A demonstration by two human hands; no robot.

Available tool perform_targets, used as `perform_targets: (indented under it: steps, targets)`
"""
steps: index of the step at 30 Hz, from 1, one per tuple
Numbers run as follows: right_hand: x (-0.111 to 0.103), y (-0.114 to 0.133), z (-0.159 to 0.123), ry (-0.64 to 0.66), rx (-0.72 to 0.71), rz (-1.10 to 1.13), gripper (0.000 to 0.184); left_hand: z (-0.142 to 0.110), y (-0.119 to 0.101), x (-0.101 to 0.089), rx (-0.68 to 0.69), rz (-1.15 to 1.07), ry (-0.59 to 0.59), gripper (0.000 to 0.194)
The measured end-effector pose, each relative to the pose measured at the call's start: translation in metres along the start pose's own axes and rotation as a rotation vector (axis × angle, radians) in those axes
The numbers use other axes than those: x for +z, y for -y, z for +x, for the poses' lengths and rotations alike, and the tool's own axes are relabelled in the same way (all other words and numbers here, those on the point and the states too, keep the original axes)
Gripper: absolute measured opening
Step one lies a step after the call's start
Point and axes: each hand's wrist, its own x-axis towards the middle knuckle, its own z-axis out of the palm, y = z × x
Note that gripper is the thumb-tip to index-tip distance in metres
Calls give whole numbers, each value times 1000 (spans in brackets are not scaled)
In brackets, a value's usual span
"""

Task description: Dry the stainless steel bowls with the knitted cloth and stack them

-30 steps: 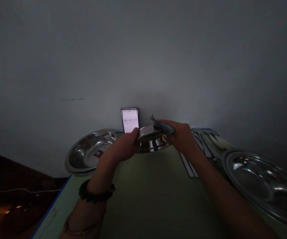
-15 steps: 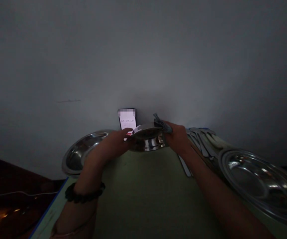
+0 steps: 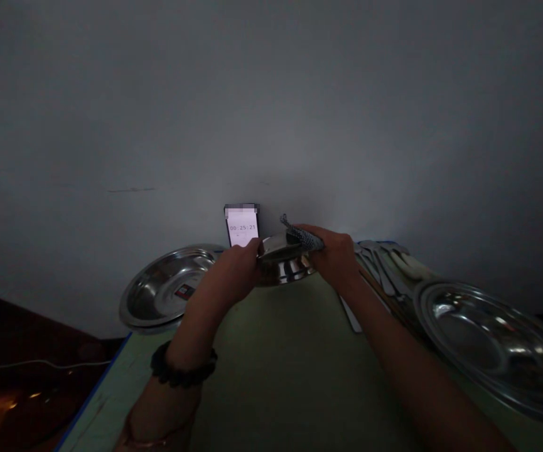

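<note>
Between my hands a shiny metal bowl point(image 3: 283, 271) is held up, tilted, over the far part of the green tabletop point(image 3: 290, 364). My left hand point(image 3: 238, 270) is closed on its left edge, thumb up at the rim. At the right side, my right hand point(image 3: 330, 254) presses a grey patterned cloth point(image 3: 305, 238) against the bowl's rim; one end of the cloth sticks up. Its fingertips are hidden behind the cloth and bowl. Just behind the bowl, a phone point(image 3: 243, 226) showing a timer leans on the wall.
A metal basin point(image 3: 146, 301) with a dark label inside stands at the left edge of the table. Nested metal basins point(image 3: 492, 351) lie at the right. Beyond my right forearm are several metal utensils point(image 3: 381, 270). The wall point(image 3: 271, 113) rises right behind the table.
My left hand has moved right along the bowl, and its thumb has come up at the rim. The label in the left basin now shows. My right hand and cloth have shifted slightly.
</note>
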Motion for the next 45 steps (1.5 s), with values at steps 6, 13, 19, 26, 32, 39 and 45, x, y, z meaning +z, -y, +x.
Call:
perform_targets:
  steps: [6, 13, 19, 26, 32, 39, 45]
  targets:
    - [18, -29, -13, -25, 245, 85, 22, 2, 16, 7, -74, -403, 129, 35]
    - [17, -42, -14, -13, 272, 92, 14, -3, 15, 10, -37, -389, 158, 40]
    - [-3, -16, -2, 72, 70, 47, 34, -11, -2, -6, -86, 33, -93, 53]
    - [-6, 13, 3, 106, -68, -19, 47, -9, -8, -3, -53, 54, -35, 34]
    - [3, -8, -5, 11, 95, 69, 39, -5, 3, 3, -9, 22, -22, 34]
    - [27, -33, -16, -81, 313, 149, 25, 3, 15, 12, -23, -163, -61, 31]
    - [15, -40, -13, -66, 349, 91, 17, 10, 13, 22, 24, -246, -40, 32]
